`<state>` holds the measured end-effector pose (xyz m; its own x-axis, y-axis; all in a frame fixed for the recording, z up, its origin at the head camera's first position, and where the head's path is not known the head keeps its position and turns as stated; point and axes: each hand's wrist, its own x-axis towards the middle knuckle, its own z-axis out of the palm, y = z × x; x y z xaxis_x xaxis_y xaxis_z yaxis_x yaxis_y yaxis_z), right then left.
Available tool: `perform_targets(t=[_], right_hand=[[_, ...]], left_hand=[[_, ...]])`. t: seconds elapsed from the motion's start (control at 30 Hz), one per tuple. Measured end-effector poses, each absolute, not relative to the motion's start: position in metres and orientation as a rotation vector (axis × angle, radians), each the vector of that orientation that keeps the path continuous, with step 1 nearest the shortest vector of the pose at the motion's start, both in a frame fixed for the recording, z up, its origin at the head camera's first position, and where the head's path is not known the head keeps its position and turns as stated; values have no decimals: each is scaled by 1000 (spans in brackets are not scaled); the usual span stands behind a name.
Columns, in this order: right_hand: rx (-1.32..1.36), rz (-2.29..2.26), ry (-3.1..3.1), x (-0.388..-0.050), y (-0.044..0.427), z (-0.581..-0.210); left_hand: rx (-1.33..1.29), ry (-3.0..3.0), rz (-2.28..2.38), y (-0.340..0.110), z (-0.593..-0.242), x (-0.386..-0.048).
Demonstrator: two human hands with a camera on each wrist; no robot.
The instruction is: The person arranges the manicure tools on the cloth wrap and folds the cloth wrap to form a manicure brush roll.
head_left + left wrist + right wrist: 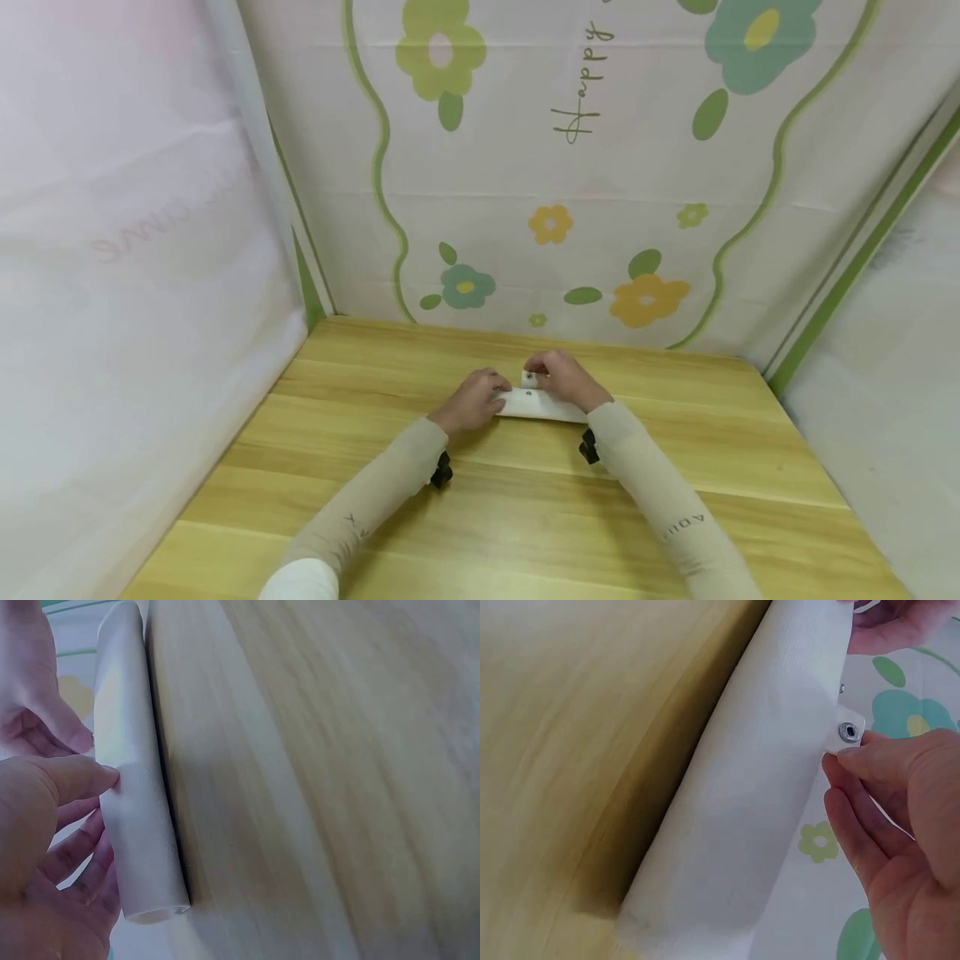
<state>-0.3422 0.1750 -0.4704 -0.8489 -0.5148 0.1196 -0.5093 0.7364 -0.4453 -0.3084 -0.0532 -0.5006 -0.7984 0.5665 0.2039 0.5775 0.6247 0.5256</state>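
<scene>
A white rolled-up case point(540, 406), smooth and tube-shaped, lies crosswise on the wooden table. My left hand point(470, 402) holds its left part, with the thumb point(97, 780) on the front surface and the fingers going behind it. Above the roll stands a small white strap tab point(841, 735) with a metal snap point(848, 733). Between thumb and forefinger, my right hand point(567, 379) pinches this tab, raised off the roll. A second snap part point(528, 393) shows on the roll just below the tab. What the left fingers touch behind the roll is partly hidden.
Yellowish wood planks form the tabletop point(480, 517). Behind it hangs a white cloth wall point(495, 167) with printed flowers. Pale cloth sides stand at the left point(150, 333) and right point(885, 375). A small black device point(441, 472) sits at each wrist.
</scene>
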Motion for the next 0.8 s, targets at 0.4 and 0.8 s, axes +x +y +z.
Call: perform_targets(t=[0.4,0.8], right_hand=[[-975,-771,2882,-323,184,-470],[-1203,-667,2892,-314,190,-478]], left_hand=[[-970,-2836,-938,-53,-502,-309],[-910,-2845,-984,-51,-503,-308]])
